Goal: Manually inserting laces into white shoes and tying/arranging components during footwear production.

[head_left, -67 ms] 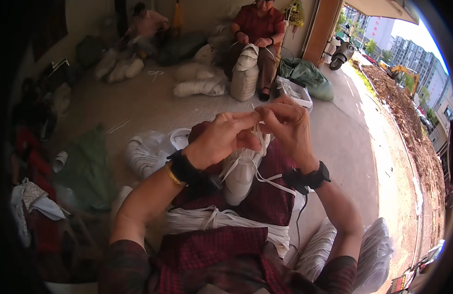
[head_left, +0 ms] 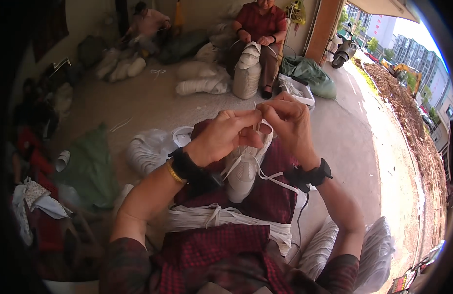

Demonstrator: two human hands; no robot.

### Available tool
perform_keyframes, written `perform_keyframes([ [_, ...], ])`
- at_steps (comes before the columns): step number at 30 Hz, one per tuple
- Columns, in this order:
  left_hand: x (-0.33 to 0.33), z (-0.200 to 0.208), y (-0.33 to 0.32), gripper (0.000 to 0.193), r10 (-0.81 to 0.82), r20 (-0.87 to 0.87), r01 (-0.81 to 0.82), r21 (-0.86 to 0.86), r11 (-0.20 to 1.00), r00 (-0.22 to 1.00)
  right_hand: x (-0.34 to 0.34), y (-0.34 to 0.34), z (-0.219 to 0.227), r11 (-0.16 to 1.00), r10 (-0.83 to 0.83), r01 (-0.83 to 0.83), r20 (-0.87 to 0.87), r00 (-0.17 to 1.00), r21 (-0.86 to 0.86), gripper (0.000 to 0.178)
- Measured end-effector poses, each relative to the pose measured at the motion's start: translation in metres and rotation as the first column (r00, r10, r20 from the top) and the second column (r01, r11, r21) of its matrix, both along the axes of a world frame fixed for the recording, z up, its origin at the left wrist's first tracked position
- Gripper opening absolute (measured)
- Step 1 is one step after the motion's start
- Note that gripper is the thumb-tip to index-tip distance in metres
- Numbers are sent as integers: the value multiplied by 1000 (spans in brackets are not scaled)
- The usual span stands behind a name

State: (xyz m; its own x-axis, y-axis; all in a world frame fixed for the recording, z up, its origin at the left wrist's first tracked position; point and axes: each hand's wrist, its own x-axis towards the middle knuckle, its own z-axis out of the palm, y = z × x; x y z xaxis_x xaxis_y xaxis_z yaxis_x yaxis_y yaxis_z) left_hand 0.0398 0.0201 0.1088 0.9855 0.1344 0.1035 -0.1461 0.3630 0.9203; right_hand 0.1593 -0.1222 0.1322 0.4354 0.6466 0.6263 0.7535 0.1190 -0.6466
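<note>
A white shoe (head_left: 242, 179) lies on my lap, toe toward me, with lace crossing its front. Above its opening, my left hand (head_left: 225, 131) and my right hand (head_left: 292, 126) meet fingertip to fingertip, each closed in a pinch on a thin white shoelace (head_left: 256, 105). A short end of it sticks up between the fingers. Another stretch of lace (head_left: 280, 183) trails from the shoe to the right. The fingers partly hide the shoe's upper end. Across my lap, nearer to me, lies a tied bundle of white laces (head_left: 226, 219).
Bagged white shoe stacks stand at the left (head_left: 149, 151) and lower right (head_left: 371, 252). A green sack (head_left: 92, 169) lies at the left. Ahead, a seated person in red (head_left: 260, 24) handles a shoe stack (head_left: 246, 81), beside a white box (head_left: 297, 93).
The view has shifted slightly. My hands keep their pinch, and a little more of the shoe's opening shows between them.
</note>
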Motion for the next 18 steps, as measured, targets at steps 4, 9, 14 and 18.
perform_keyframes([
  [4, -9, 1, 4, 31, 33, -41, -13, 414, 910, 999, 19, 8, -14, 987, 126, -124, 11, 992, -102, 25],
  [9, -47, 90, 0, 28, -3, -54, 41, 715, 698, 999, 37, -1, -72, 968, 103, -27, 295, 950, -250, 22],
  [14, -59, 179, 28, 27, 99, 76, -122, 753, 647, 992, 36, -1, -70, 933, 132, -64, 171, 977, -355, 27],
  [18, -63, 234, 45, 26, 132, 183, -225, 749, 623, 974, 32, -3, -69, 944, 134, -72, 172, 976, -323, 27],
])
